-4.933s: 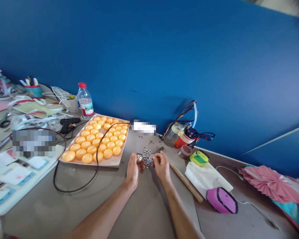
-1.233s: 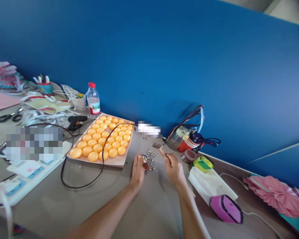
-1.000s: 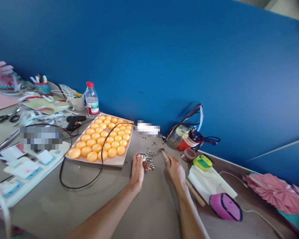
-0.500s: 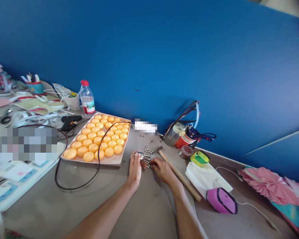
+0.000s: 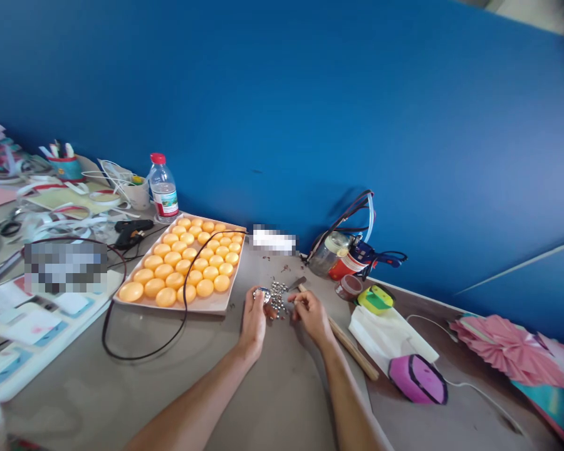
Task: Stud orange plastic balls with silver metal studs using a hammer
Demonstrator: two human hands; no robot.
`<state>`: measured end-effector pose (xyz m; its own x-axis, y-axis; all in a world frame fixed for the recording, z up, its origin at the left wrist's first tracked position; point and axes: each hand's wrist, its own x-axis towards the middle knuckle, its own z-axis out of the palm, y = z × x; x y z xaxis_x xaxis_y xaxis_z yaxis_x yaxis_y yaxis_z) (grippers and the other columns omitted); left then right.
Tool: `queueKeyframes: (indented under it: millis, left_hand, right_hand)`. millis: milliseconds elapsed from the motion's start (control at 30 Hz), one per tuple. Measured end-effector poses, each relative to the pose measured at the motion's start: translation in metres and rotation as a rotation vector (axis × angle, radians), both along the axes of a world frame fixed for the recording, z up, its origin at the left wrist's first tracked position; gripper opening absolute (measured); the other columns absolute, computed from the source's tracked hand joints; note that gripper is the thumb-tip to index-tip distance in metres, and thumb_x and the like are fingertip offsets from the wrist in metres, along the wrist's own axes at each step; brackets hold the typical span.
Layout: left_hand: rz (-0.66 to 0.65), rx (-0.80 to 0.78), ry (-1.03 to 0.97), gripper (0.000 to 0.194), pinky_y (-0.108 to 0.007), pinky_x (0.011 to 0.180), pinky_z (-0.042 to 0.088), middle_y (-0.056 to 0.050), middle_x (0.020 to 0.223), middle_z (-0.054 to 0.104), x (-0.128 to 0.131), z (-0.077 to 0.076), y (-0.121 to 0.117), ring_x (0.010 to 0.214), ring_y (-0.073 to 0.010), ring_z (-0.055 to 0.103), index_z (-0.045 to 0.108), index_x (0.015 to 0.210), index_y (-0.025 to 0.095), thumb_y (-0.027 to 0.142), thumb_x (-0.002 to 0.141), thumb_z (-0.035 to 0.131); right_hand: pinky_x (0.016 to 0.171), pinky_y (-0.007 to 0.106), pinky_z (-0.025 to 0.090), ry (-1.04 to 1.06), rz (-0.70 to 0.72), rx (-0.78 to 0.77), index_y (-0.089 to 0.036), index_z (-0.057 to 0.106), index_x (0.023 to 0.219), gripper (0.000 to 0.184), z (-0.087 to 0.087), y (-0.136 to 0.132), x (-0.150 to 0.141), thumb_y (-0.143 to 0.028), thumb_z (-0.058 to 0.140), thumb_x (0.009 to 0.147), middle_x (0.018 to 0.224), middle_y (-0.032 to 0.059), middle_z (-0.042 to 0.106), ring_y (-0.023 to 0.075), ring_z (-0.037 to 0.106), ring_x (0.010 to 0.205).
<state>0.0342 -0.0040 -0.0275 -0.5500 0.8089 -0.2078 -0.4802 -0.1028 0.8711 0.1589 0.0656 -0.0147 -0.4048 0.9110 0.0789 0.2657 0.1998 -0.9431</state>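
My left hand (image 5: 254, 322) is closed around a shiny silver rounded piece (image 5: 264, 293), partly hidden by the fingers. Right beside it, several small silver beads or studs (image 5: 278, 294) lie in a loose heap on the grey table. My right hand (image 5: 310, 313) hovers just right of the heap with thumb and forefinger pinched; whatever may be between them is too small to make out. Under and beyond that hand lies a hammer (image 5: 352, 351), its wooden handle pointing toward the lower right and its metal head near the beads.
To the left sits a tray of orange balls (image 5: 225, 307) with a black cable (image 5: 145, 357) looped across it. A plastic bottle (image 5: 164, 194), a glue gun (image 5: 132, 232) and ribbons stand behind. At right are a jar (image 5: 326, 257), a small tub (image 5: 349, 287), white paper (image 5: 380, 332) and a purple block (image 5: 416, 379).
My right hand has drawn back to the right, away from the heap, its fingers pinched and raised. More of the beads show. My left hand has hardly moved.
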Motion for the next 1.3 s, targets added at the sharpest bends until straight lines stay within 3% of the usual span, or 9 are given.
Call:
queueKeyframes:
  millis: [200, 433, 633, 867, 1067, 1300]
  left_hand:
    - [-0.022, 0.015, 0.003, 0.043, -0.025, 0.048, 0.039, 0.002, 0.060, 0.054, 0.001, 0.005, -0.003, 0.050, -0.0141, 0.052, 0.050, 0.107, 0.018, 0.050, 0.077, 0.049]
    - [-0.043, 0.070, -0.080, 0.043, -0.025, 0.056, 0.044, 0.001, 0.073, 0.059, 0.000, 0.011, -0.004, 0.058, -0.0134, 0.054, 0.048, 0.112, 0.018, 0.041, 0.076, 0.051]
    - [-0.090, 0.097, -0.058, 0.044, -0.025, 0.056, 0.044, 0.001, 0.075, 0.060, 0.001, 0.010, -0.004, 0.054, -0.0117, 0.052, 0.049, 0.111, 0.019, 0.040, 0.073, 0.055]
    - [-0.075, 0.097, 0.036, 0.037, -0.023, 0.055, 0.042, 0.002, 0.070, 0.058, 0.002, 0.015, -0.005, 0.054, -0.0109, 0.051, 0.054, 0.104, 0.017, 0.040, 0.074, 0.056]
    - [-0.051, 0.090, 0.078, 0.038, -0.023, 0.054, 0.042, 0.001, 0.070, 0.059, 0.004, 0.022, -0.006, 0.054, -0.0110, 0.050, 0.057, 0.098, 0.018, 0.043, 0.070, 0.060]
    - [-0.040, 0.094, 0.132, 0.044, -0.024, 0.060, 0.043, -0.003, 0.083, 0.062, 0.004, 0.015, -0.006, 0.065, -0.0132, 0.053, 0.058, 0.101, 0.016, 0.047, 0.070, 0.060]
  right_hand:
    - [0.048, 0.022, 0.037, 0.246, 0.005, -0.137, -0.020, 0.048, 0.071, 0.017, 0.006, -0.003, -0.006, -0.036, 0.053, 0.075, 0.050, -0.0064, 0.047, 0.0089, 0.042, 0.043]
    - [0.054, 0.024, 0.040, 0.430, 0.109, -0.354, -0.018, 0.053, 0.079, 0.019, 0.020, -0.023, -0.022, -0.030, 0.062, 0.068, 0.063, -0.0032, 0.056, 0.0085, 0.047, 0.048]
    - [0.048, 0.021, 0.033, 0.367, 0.059, -0.282, -0.018, 0.053, 0.073, 0.013, 0.018, -0.027, -0.031, -0.028, 0.060, 0.067, 0.054, -0.0062, 0.048, 0.0074, 0.040, 0.045]
    - [0.050, 0.022, 0.033, 0.276, 0.069, -0.211, -0.019, 0.053, 0.071, 0.011, 0.019, -0.030, -0.035, -0.030, 0.055, 0.071, 0.051, -0.0065, 0.044, 0.0092, 0.041, 0.048]
    - [0.052, 0.023, 0.036, 0.275, 0.105, -0.260, -0.019, 0.051, 0.071, 0.012, 0.014, -0.026, -0.033, -0.031, 0.054, 0.071, 0.050, -0.0060, 0.045, 0.0099, 0.043, 0.049]
    - [0.053, 0.022, 0.035, 0.341, 0.145, -0.350, -0.018, 0.053, 0.071, 0.012, 0.011, -0.023, -0.027, -0.028, 0.058, 0.070, 0.052, -0.0055, 0.047, 0.0092, 0.044, 0.050]
